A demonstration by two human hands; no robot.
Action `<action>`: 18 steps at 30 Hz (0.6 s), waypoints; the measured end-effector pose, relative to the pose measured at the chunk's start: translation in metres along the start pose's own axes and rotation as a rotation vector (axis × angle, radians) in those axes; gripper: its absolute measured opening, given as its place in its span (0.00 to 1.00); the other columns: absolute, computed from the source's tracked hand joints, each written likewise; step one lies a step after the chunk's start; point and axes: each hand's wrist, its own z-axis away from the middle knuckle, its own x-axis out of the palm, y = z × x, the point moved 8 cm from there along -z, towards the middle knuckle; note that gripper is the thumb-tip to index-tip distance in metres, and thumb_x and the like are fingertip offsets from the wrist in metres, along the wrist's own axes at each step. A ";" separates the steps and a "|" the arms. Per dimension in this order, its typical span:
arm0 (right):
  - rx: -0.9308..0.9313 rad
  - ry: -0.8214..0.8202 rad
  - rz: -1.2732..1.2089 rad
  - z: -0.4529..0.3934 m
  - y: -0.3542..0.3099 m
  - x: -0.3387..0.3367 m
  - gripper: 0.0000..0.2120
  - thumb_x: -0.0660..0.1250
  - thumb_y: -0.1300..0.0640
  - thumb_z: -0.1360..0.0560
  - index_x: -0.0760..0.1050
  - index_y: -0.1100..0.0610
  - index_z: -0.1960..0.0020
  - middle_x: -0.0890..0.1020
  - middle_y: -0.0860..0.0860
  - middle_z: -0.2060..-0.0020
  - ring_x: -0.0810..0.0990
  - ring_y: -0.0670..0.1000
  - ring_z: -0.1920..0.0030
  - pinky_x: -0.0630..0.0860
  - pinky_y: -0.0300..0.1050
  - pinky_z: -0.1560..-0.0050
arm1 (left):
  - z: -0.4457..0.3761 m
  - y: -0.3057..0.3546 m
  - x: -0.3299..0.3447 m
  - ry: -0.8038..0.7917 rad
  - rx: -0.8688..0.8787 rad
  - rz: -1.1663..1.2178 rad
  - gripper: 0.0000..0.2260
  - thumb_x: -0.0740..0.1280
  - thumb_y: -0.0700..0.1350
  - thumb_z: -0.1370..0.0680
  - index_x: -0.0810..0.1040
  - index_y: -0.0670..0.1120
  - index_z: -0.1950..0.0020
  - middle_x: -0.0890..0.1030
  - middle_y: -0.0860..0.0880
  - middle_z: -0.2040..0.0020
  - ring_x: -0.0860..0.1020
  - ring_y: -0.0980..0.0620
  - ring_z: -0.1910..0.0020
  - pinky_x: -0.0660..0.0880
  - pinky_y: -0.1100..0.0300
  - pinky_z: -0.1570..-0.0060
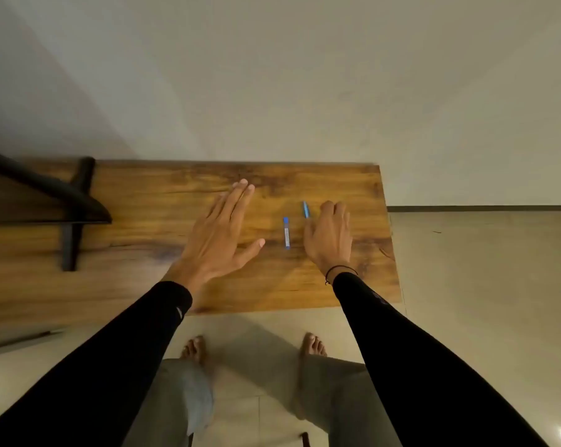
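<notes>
A blue and white pen body (pixel 286 233) lies on the wooden table (pixel 143 285) between my hands. A second blue piece, thin like a pen or cap (pixel 306 210), sticks out past the thumb side of my right hand (pixel 330 237). That hand's fingers are curled down over the table beside it; whether they pinch the piece is hidden. My left hand (pixel 219 233) hovers flat over the table to the left of the pen body, fingers straight and thumb spread, holding nothing.
A black metal bracket or stand (pixel 69 204) sits at the table's left. The table's right edge (pixel 392 240) is close to my right hand. A plain wall rises behind the table. Tiled floor and my bare feet (pixel 313 345) lie below.
</notes>
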 end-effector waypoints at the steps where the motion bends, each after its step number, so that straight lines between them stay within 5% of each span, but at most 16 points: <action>1: 0.015 -0.013 -0.018 -0.001 0.003 0.008 0.13 0.67 0.56 0.17 0.73 0.64 0.38 0.77 0.60 0.42 0.77 0.61 0.42 0.80 0.54 0.52 | 0.001 -0.001 0.010 0.007 -0.019 0.018 0.42 0.62 0.65 0.18 0.53 0.43 0.12 0.57 0.42 0.12 0.60 0.43 0.14 0.62 0.46 0.18; 8: 0.095 -0.087 -0.168 -0.020 0.014 0.039 0.08 0.69 0.57 0.18 0.76 0.62 0.51 0.82 0.57 0.59 0.78 0.57 0.62 0.67 0.45 0.67 | -0.001 0.015 0.042 0.176 -0.072 0.190 0.20 0.67 0.56 0.18 0.81 0.44 0.32 0.81 0.46 0.35 0.81 0.46 0.39 0.82 0.46 0.44; 13: 0.187 -0.002 -0.511 -0.012 0.026 0.035 0.11 0.74 0.62 0.23 0.80 0.63 0.63 0.86 0.56 0.70 0.87 0.57 0.68 0.86 0.53 0.66 | -0.009 0.034 0.063 0.171 -0.111 0.397 0.19 0.71 0.59 0.23 0.84 0.49 0.36 0.85 0.54 0.47 0.79 0.57 0.58 0.79 0.57 0.58; 18: 0.234 -0.015 -0.895 0.003 0.024 0.039 0.10 0.74 0.62 0.23 0.82 0.59 0.63 0.85 0.54 0.73 0.85 0.49 0.72 0.82 0.42 0.68 | -0.018 0.038 0.078 0.138 -0.246 0.652 0.12 0.76 0.56 0.22 0.89 0.52 0.43 0.88 0.55 0.61 0.85 0.57 0.64 0.85 0.52 0.60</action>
